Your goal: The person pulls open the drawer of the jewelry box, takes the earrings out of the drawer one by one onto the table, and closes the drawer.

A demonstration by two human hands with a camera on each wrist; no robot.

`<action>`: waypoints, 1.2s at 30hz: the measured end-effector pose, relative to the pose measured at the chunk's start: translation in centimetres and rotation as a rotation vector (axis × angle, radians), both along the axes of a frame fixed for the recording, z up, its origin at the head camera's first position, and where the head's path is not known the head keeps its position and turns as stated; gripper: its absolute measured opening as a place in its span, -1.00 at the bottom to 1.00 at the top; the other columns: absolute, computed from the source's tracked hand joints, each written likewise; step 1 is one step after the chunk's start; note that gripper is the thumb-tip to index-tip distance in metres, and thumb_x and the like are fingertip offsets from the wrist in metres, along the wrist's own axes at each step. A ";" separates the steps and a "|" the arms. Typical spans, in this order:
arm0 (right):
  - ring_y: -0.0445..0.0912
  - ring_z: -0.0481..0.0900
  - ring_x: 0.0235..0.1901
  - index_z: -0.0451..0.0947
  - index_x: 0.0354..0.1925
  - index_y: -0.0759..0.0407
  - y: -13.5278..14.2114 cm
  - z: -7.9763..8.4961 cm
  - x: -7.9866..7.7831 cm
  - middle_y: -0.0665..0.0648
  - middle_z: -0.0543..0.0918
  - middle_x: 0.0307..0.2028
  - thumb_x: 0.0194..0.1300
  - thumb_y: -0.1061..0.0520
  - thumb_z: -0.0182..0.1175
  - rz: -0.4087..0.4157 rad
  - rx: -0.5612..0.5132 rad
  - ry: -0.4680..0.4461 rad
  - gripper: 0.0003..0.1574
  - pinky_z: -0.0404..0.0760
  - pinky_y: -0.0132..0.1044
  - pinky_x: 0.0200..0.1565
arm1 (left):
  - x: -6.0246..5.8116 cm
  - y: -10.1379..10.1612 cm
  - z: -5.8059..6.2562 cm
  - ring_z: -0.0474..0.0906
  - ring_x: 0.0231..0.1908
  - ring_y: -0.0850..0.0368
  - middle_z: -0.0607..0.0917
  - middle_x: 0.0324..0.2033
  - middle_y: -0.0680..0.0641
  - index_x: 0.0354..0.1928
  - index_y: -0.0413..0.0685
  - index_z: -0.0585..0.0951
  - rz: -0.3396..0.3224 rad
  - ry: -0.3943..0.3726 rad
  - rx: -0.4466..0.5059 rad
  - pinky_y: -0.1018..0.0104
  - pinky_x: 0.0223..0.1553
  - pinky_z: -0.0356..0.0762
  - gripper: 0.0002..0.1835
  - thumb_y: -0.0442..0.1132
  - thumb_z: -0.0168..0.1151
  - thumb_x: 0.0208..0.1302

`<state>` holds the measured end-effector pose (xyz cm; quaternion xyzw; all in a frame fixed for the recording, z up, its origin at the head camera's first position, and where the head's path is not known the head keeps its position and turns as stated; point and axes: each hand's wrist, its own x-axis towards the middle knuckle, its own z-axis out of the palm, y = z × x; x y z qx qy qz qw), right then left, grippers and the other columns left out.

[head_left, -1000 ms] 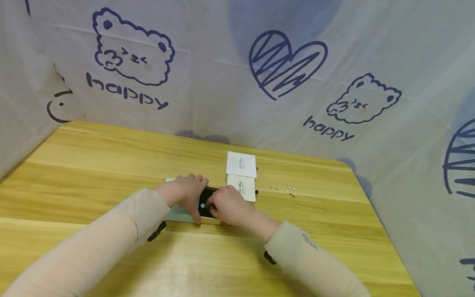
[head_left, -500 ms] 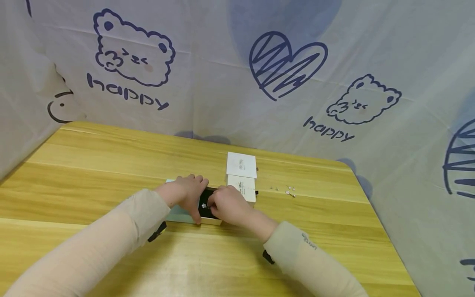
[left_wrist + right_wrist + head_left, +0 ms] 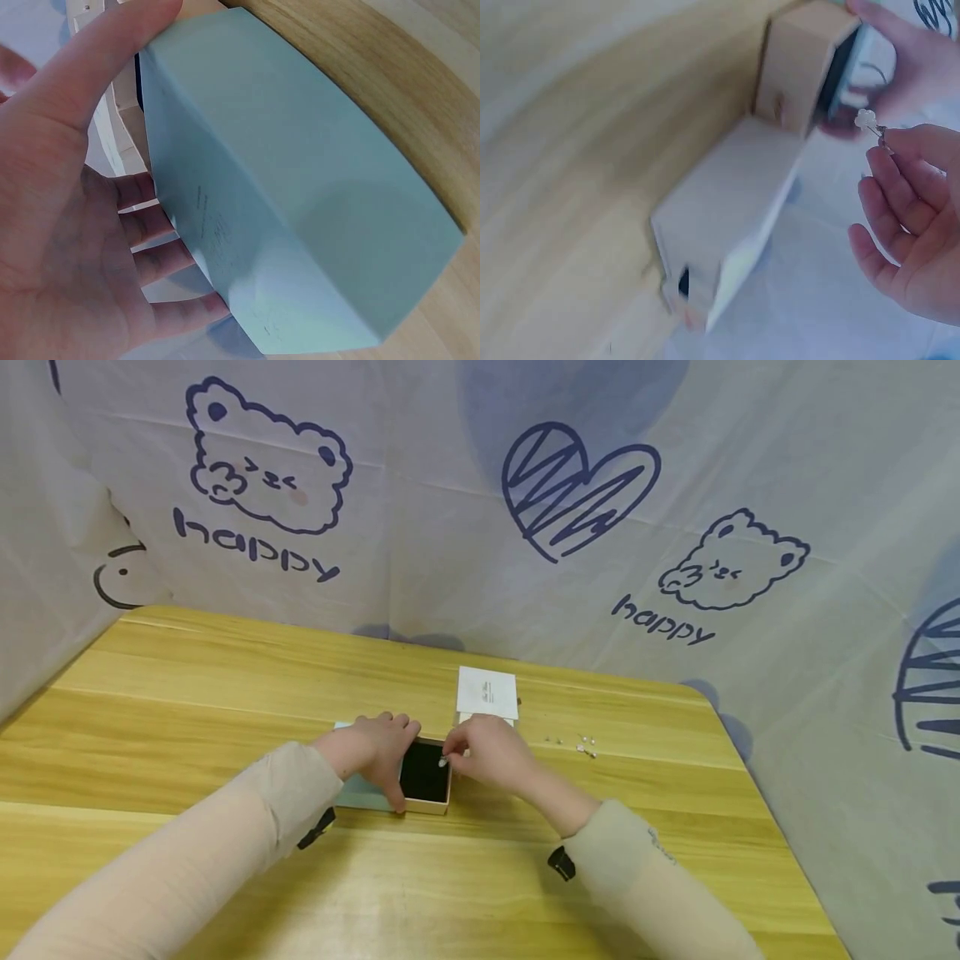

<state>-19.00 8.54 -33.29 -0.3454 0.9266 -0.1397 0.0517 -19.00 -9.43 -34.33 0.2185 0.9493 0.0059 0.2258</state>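
A light-blue jewellery box sleeve (image 3: pixel 315 157) lies on the table with its inner drawer (image 3: pixel 427 807) pulled out to the right. Black lining fills the drawer. My left hand (image 3: pixel 377 753) grips the sleeve near its open end, thumb on the near side and fingers over the far side. Between thumb and forefinger, my right hand (image 3: pixel 491 750) pinches a small earring (image 3: pixel 866 118) with a white flower-shaped end. In the head view this earring hangs over the drawer's right edge. The right hand's other fingers are loosely bent, as the right wrist view shows.
Behind the right hand stand white boxes (image 3: pixel 486 690) with printed lids, the nearer one mostly covered by that hand. Several small shiny jewellery pieces (image 3: pixel 587 750) lie on the wooden table (image 3: pixel 225 710) to the right. A printed cloth (image 3: pixel 420 527) hangs along the table's back edge.
My right hand has lifted the earring off the black lining and moved it right, to the drawer's edge, uncovering the lining. The left hand has stayed on the box.
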 end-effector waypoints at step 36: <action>-0.04 0.56 -0.37 0.64 -0.35 0.22 14.4 -2.4 -5.0 0.17 0.68 -0.33 0.22 0.19 0.17 -0.479 0.081 -0.116 -0.86 0.55 -0.14 -0.24 | 0.2 -0.1 0.0 0.30 0.18 -0.20 0.33 0.23 -0.23 0.31 -0.21 0.19 -0.002 0.004 -0.006 -0.23 0.14 0.31 0.11 0.25 0.46 -0.21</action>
